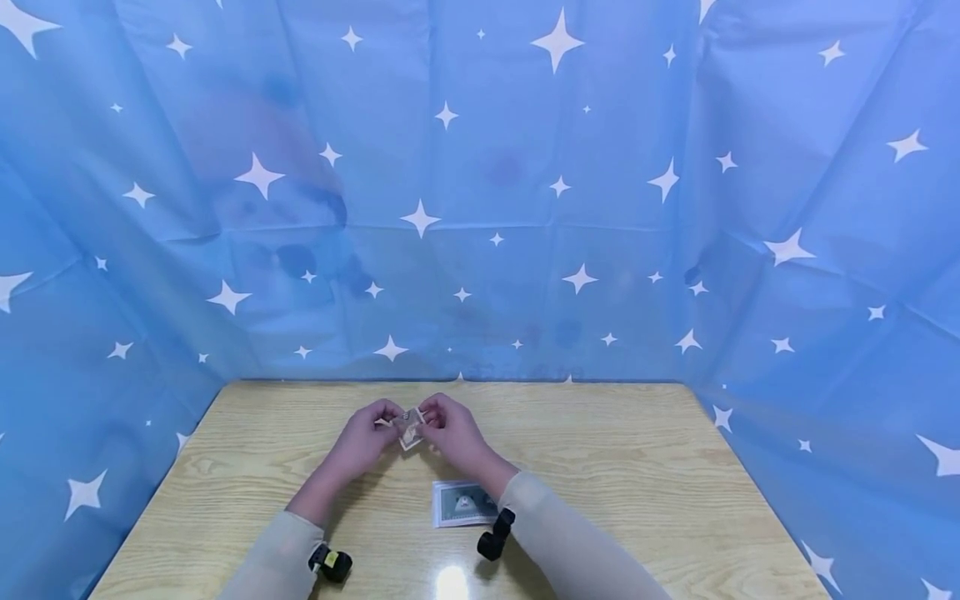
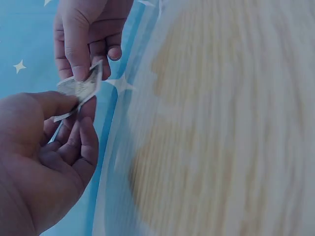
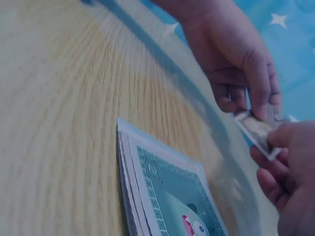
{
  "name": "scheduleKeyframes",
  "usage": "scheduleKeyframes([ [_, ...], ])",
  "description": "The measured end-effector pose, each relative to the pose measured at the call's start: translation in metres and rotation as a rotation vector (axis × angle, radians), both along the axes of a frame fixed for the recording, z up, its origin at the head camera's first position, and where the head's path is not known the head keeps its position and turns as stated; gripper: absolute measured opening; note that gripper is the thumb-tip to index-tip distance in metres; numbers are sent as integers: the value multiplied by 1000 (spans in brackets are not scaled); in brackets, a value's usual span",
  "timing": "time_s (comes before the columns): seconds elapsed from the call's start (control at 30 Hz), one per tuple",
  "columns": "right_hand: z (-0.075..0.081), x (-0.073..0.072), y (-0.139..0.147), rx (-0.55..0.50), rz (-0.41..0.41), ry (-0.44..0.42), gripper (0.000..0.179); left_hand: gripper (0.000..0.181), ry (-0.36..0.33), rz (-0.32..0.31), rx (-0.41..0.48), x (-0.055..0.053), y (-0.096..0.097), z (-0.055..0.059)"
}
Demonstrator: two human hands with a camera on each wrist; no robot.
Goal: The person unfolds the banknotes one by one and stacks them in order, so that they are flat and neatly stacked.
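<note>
A small piece of folded paper with banknote-like print (image 1: 408,431) is held up between both hands above the table. Its left side is pinched between thumb and fingers of my left hand (image 1: 365,437). Thumb and fingers of my right hand (image 1: 454,432) pinch the other side. In the left wrist view the paper (image 2: 83,89) looks bent, with an edge sticking up. The right wrist view shows its pale border (image 3: 268,150), partly hidden by the thumbs. Below the right forearm lies a stack of printed paper notes (image 1: 459,506) with a green cartoon face, its right end covered by the sleeve.
Beneath the hands is a light wood-grain table (image 1: 637,483). A blue curtain with white stars (image 1: 495,250) hangs behind it and along both sides. Each sleeve carries a small black camera at the wrist, such as the left one (image 1: 336,567).
</note>
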State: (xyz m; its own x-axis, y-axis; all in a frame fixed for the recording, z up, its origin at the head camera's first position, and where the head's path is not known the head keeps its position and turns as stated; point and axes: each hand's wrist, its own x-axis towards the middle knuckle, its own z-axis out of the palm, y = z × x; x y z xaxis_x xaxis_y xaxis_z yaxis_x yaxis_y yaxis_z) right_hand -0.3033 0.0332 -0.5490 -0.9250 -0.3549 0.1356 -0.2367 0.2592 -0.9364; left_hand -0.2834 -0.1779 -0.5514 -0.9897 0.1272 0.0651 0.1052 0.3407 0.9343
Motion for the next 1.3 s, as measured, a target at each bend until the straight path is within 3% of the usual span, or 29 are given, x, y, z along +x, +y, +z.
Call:
scheduleKeyframes([
  [0.23, 1, 5, 4, -115, -98, -78, 15, 13, -33, 45, 132, 2, 9, 4],
  [0.5, 10, 10, 14, -130, -148, -82, 15, 17, -69, -23, 148, 9, 20, 5],
  [0.97, 21, 19, 45, 26, -31, -16, 13, 20, -67, -136, 65, 23, 40, 5],
  [1.3, 26, 28, 67, 63, 35, 10, 14, 15, -13, -107, 108, 28, 57, 9],
])
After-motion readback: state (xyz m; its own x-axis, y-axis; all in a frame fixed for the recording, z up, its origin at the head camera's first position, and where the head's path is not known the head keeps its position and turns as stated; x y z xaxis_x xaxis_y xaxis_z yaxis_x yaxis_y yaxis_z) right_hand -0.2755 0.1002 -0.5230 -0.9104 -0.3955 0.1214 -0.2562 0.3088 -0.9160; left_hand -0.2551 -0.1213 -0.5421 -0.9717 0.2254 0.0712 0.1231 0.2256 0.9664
